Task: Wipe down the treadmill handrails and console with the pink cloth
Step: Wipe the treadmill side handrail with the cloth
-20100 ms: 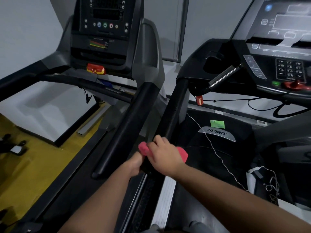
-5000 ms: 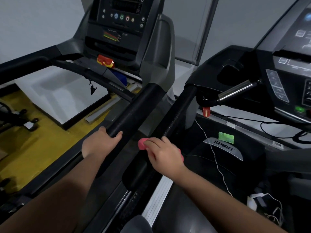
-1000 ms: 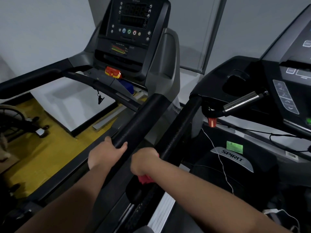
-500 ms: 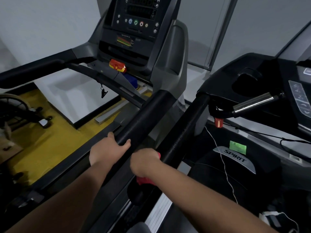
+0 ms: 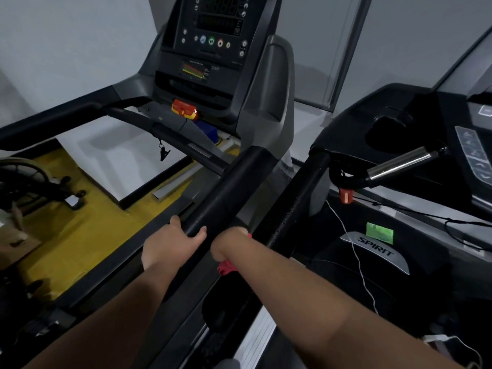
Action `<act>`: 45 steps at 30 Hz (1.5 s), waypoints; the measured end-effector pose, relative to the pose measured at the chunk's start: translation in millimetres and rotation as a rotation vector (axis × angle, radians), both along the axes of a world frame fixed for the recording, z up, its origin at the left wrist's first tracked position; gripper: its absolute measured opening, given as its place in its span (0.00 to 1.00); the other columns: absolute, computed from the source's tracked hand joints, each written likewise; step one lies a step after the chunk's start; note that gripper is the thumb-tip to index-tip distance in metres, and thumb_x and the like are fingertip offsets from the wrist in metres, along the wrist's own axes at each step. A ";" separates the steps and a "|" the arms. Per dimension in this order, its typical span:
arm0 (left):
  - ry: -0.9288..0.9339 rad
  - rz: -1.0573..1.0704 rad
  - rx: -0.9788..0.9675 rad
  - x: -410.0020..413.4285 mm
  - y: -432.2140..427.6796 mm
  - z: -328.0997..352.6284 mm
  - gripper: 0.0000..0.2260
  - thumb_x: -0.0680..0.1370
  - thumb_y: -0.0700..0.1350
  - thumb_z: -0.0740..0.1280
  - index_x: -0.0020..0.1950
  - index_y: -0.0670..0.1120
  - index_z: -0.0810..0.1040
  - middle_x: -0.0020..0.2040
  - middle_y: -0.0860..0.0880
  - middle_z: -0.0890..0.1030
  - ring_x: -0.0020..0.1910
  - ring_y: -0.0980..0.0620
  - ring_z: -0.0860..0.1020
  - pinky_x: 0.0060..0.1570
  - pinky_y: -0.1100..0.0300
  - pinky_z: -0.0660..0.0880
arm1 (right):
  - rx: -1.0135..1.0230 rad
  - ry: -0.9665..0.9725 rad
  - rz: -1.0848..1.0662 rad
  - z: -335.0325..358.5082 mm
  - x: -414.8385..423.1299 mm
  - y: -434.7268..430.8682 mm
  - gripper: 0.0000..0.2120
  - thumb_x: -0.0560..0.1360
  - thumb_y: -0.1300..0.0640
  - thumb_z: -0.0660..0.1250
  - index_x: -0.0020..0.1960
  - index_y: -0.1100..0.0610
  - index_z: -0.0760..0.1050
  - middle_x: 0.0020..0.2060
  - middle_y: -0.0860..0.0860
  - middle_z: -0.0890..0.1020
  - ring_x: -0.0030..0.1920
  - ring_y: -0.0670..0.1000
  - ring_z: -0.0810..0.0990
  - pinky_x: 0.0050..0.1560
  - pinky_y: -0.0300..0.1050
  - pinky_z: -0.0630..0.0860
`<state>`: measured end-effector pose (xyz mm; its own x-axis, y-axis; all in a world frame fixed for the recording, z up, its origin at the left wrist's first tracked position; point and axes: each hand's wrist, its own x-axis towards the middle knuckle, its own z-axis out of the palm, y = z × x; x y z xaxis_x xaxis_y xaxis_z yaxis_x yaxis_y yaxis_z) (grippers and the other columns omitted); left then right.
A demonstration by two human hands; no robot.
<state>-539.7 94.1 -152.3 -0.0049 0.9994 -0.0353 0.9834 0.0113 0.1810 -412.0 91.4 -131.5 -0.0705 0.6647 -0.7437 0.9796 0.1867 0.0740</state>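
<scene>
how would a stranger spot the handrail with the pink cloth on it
Two black handrails run side by side between two treadmills. It is the slimmer handrail on the right, rising to the treadmill with the SPIRIT badge. Only this one carries the right hand and pink cloth; its thicker neighbour has the left hand.

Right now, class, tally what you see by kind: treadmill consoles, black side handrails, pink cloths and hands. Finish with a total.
Treadmill consoles: 2
Black side handrails: 3
Pink cloth: 1
Hands: 2
Total: 8
</scene>
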 end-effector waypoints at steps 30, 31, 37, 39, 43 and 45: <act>0.022 0.003 0.022 0.3 -3.8 4.4 0.31 0.74 0.69 0.55 0.61 0.45 0.69 0.38 0.48 0.77 0.32 0.50 0.74 0.29 0.59 0.73 | 0.839 0.549 0.189 -5.6 44.9 -81.7 0.20 0.75 0.49 0.53 0.58 0.53 0.78 0.51 0.51 0.81 0.52 0.54 0.79 0.57 0.47 0.69; 0.022 0.007 0.026 0.2 -4.6 4.3 0.31 0.74 0.69 0.55 0.61 0.45 0.69 0.37 0.48 0.77 0.31 0.50 0.74 0.29 0.59 0.73 | 0.912 0.618 0.217 -13.0 53.6 -87.7 0.20 0.75 0.50 0.53 0.57 0.53 0.78 0.52 0.50 0.81 0.53 0.52 0.79 0.59 0.47 0.69; 0.015 0.004 0.023 0.3 -6.1 5.0 0.32 0.74 0.69 0.55 0.63 0.44 0.69 0.33 0.49 0.77 0.29 0.50 0.75 0.29 0.58 0.76 | 1.230 0.740 0.057 -53.9 69.6 -123.4 0.17 0.77 0.56 0.57 0.66 0.54 0.67 0.59 0.52 0.75 0.61 0.54 0.72 0.66 0.51 0.64; 0.013 0.003 0.016 0.8 -7.1 5.4 0.31 0.74 0.69 0.55 0.63 0.44 0.68 0.33 0.48 0.77 0.29 0.50 0.75 0.28 0.58 0.75 | 1.301 0.757 -0.029 -66.1 63.9 -128.9 0.15 0.79 0.56 0.56 0.65 0.54 0.67 0.58 0.51 0.74 0.59 0.54 0.72 0.63 0.49 0.65; 0.018 -0.003 0.027 0.8 -7.8 5.6 0.30 0.74 0.68 0.55 0.61 0.44 0.69 0.32 0.48 0.77 0.29 0.50 0.76 0.27 0.59 0.74 | 1.373 0.880 -0.267 -83.0 65.8 -136.0 0.12 0.81 0.49 0.52 0.60 0.54 0.66 0.55 0.50 0.67 0.55 0.51 0.68 0.60 0.41 0.67; 0.022 -0.003 0.030 0.4 -7.3 5.5 0.30 0.74 0.68 0.55 0.60 0.44 0.69 0.31 0.48 0.77 0.28 0.50 0.76 0.27 0.59 0.74 | 1.312 0.959 -0.417 -82.5 68.3 -138.1 0.11 0.78 0.50 0.57 0.58 0.52 0.65 0.54 0.48 0.66 0.55 0.47 0.66 0.59 0.38 0.66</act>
<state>-539.3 86.8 -146.7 -0.0023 1.0000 -0.0051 0.9872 0.0031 0.1592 -343.7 -46.7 -214.0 0.1900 0.8473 0.4959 0.7232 0.2208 -0.6544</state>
